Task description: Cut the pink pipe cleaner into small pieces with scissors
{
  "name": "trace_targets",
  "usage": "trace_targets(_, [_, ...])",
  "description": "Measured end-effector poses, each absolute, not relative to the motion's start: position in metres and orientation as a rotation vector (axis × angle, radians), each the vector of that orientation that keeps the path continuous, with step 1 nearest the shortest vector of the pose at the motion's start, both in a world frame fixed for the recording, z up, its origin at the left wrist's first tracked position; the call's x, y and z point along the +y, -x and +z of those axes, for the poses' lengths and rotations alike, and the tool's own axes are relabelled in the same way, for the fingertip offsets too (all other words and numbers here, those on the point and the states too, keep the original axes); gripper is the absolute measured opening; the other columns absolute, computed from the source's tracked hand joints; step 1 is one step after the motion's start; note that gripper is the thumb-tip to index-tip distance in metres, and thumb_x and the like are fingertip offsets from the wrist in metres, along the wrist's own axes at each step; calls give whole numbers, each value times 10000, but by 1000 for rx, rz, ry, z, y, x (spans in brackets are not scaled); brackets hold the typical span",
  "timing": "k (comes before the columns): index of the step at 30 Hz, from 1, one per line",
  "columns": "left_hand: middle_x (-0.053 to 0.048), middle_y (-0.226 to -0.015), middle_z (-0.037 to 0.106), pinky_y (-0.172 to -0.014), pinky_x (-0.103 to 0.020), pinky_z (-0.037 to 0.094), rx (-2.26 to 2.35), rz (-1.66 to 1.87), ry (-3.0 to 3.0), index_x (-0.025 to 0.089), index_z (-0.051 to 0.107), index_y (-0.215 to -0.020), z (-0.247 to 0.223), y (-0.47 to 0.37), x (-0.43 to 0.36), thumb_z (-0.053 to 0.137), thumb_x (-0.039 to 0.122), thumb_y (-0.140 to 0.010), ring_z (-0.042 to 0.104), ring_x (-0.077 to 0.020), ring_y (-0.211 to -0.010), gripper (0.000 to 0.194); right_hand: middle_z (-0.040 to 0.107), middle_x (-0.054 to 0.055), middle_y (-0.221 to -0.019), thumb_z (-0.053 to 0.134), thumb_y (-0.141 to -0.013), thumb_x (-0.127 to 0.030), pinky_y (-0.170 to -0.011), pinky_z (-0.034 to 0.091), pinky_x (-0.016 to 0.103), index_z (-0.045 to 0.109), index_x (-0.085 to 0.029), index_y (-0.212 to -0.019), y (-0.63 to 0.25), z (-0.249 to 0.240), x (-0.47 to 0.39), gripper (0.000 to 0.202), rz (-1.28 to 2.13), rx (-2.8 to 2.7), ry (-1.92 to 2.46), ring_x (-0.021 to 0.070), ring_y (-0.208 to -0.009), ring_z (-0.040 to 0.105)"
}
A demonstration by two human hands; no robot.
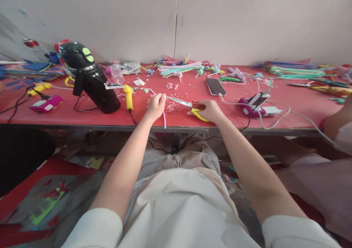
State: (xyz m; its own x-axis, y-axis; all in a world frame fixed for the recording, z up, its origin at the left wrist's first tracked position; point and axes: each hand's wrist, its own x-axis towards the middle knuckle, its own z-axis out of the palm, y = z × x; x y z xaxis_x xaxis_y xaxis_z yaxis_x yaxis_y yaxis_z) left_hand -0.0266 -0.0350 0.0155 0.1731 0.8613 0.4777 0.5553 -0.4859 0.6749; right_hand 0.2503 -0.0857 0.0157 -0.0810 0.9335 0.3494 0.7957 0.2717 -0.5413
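My left hand (156,108) is closed in a pinch on a thin pink pipe cleaner (164,120), whose lower end hangs toward the table's front edge. A pair of scissors (181,102) with orange and yellow handles sits in my right hand (209,111), fingers wrapped around the grips. Its blades point left and their tips come close to my left fingertips; whether they touch the pipe cleaner I cannot tell. Small pink clippings (173,94) are scattered on the red tabletop (143,118) behind and beneath the blades.
Left of my hands are a yellow glue gun (128,97) and a tilted black bottle (96,87). A phone (216,87) with a white cable and a purple box (249,108) lie to the right. Bundled pipe cleaners (181,68) line the back. Another person's arm (339,119) rests at far right.
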Motion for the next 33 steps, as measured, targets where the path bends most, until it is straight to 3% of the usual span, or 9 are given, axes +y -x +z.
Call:
trace_targets(9, [-28,-906,688,-757,-312,578,1342,1234,-2110,156,677,-990,16,26,-36,579,461,-1050,635,-125,-764,326,460,-5,-608,719,-577,-949,-574,279,331,548,-214,-622,-252,13,-84,756,294,-1909,1560,151,-626,387])
trace_targets(19, [-37,-942,698,-778,-321,587,1345,1216,-2123,156,683,-1015,17,26,-36,582,450,-1050,649,-131,-795,312,433,-5,-574,677,-553,-992,-562,247,336,487,-222,-571,-250,16,-85,794,296,-1912,1563,147,-614,369])
trace_targets(33, [-40,-961,708,-780,-329,603,1380,1186,-2131,143,687,-1059,18,27,-37,599,430,-1046,672,-137,-812,300,445,-8,-582,719,-600,-912,-569,273,325,533,-215,-629,-250,15,-87,722,261,-1888,1568,144,-603,379])
